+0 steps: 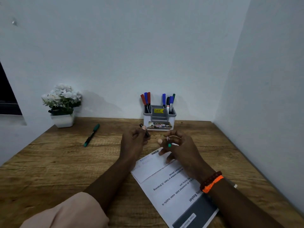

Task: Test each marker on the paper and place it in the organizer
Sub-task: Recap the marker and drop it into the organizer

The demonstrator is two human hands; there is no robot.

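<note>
Markers: seven stand upright in the organizer [159, 120], three in its left compartment (two red caps, one blue) and four in its right compartment (two blue, one black, one dark green at the back). Organizer is a small white rectangular plastic box with a grey insert, a yellow price sticker on the insert and a printed label on its front face; it sits against the wall at the back of the wooden table [49, 162]. One green marker [91, 135], capped, black barrel, lies flat on the table well left of the organizer. Left hand [134, 142], just in front of the organizer, is closed around a dark cap [144, 130] pinched at the fingertips. Right hand [179, 148], also in front of the organizer, grips one uncapped marker [169, 145]; green tip shows between the fingers, barrel mostly hidden. Printed paper [171, 186] lies in front of the organizer under the right hand, one white sheet, text upside down, blue and dark zigzag scribbles along its far edge. Two wrist bands on the right wrist: one orange woven, one dark beaded. One white square pot of white flowers [62, 104] far left of the organizer. Table surface is brown woodgrain.
</note>
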